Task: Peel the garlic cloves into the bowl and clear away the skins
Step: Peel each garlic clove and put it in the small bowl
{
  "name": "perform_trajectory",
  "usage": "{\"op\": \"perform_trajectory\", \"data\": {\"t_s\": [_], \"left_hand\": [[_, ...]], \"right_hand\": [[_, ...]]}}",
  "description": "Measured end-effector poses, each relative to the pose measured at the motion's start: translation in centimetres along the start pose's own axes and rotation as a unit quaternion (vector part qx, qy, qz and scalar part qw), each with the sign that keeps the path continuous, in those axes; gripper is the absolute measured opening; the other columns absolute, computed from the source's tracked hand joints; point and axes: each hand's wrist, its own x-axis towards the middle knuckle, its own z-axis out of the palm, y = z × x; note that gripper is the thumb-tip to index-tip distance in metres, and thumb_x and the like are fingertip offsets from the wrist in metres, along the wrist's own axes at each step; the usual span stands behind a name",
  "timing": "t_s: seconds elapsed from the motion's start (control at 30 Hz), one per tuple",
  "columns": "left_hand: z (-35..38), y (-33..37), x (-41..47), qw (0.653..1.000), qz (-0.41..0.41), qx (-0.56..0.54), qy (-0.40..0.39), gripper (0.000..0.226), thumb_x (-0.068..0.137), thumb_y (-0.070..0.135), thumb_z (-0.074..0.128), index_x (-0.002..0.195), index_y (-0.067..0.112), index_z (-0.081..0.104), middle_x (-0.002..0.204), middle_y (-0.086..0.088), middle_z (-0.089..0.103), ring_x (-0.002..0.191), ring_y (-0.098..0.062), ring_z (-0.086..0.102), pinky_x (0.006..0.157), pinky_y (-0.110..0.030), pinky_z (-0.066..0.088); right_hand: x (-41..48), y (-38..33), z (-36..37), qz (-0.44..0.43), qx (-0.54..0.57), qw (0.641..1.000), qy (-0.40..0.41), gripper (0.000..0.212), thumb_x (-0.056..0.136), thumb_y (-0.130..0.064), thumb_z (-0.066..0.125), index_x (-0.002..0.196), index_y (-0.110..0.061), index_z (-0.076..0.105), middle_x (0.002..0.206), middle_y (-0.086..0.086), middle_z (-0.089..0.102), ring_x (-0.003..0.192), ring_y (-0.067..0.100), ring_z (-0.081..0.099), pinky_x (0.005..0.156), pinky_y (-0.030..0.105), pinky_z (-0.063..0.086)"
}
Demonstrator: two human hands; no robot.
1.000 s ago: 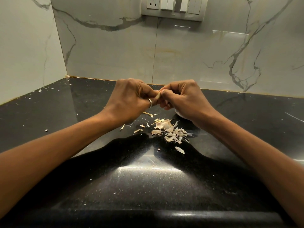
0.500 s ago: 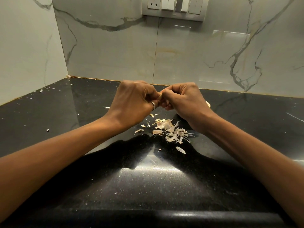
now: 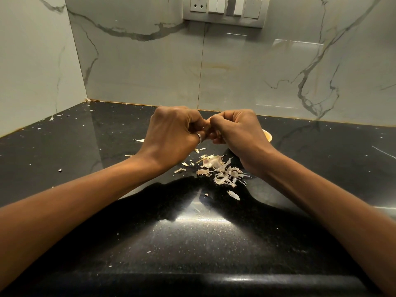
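Note:
My left hand and my right hand meet above the black countertop, fingers curled, pinching one garlic clove between their tips. Only a sliver of the clove shows. A ring sits on a left finger. Below the hands lies a pile of pale garlic skins. Behind my right hand a small part of the bowl's rim peeks out; its contents are hidden.
The black stone countertop carries scattered skin flakes to the left and small crumbs near the corner. Marble walls close the back and left. A switch panel hangs on the back wall. The counter's front edge runs along the bottom.
Both hands have shifted slightly lower and closer together while working the clove. The bowl's rim has come into sight behind my right hand. The skin pile looks the same.

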Motion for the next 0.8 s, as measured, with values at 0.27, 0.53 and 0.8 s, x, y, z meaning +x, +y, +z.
{"op": "perform_trajectory", "data": {"t_s": [0.27,0.53,0.8], "left_hand": [[-0.26,0.09,0.12,0.998,-0.044,-0.042,-0.011,0.022,0.077,0.011,0.079,0.097,0.019,0.075,0.079,0.009,0.069,0.068,-0.004,0.068,0.070,-0.029,0.059],[-0.54,0.43,0.18,0.994,-0.062,-0.075,-0.045,0.027,0.077,0.005,0.081,0.099,0.019,0.073,0.084,0.011,0.068,0.076,0.001,0.070,0.064,-0.005,0.049],[-0.73,0.46,0.26,0.989,-0.080,-0.114,-0.048,0.031,0.075,0.004,0.085,0.095,0.023,0.070,0.085,0.018,0.067,0.076,0.006,0.069,0.061,-0.003,0.046]], "right_hand": [[0.03,-0.18,0.00,-0.007,-0.001,1.000,-0.006,0.017,0.091,-0.008,0.066,0.078,-0.007,0.076,0.073,0.009,0.075,0.070,0.019,0.073,0.064,0.027,0.054],[0.11,-0.54,-0.39,0.032,0.027,0.998,-0.040,0.021,0.094,-0.007,0.064,0.075,-0.007,0.073,0.075,0.009,0.076,0.066,0.011,0.070,0.062,0.021,0.054],[0.16,-1.00,-0.68,0.045,0.054,0.996,-0.051,0.020,0.096,-0.002,0.060,0.079,-0.001,0.071,0.068,0.004,0.070,0.057,0.006,0.062,0.059,0.019,0.052]]}}
